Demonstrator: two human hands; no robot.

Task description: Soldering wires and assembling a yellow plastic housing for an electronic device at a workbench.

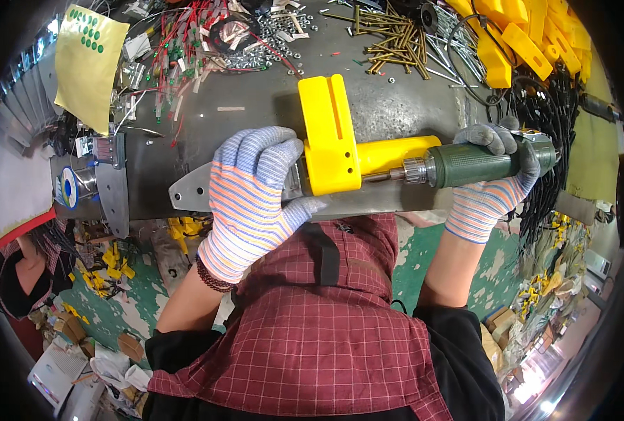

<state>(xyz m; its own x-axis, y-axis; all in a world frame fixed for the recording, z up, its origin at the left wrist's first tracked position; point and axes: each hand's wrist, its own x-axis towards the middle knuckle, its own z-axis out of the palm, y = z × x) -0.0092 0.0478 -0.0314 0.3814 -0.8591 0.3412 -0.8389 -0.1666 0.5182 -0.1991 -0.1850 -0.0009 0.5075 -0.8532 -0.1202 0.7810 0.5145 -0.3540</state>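
Note:
Both my hands wear striped gloves with grey fingertips. My left hand (252,193) is closed around a grey metal plate (191,188) with holes in its tapered end, at the side of a yellow plastic housing (328,137). A slot and two small holes show on the housing, and a yellow tube (399,151) extends right from behind it. Gripped in my right hand (498,175) is a green power screwdriver (466,165), lying level with its bit toward the housing's right side. Whether the tip touches a screw is hidden.
Long brass-coloured screws (403,45), nuts (273,31) and red wires (175,52) lie across the far side of the bench. Yellow plastic parts (522,31) are heaped far right, above black cables (543,112). At left are a solder spool (69,187) and another grey plate (112,200).

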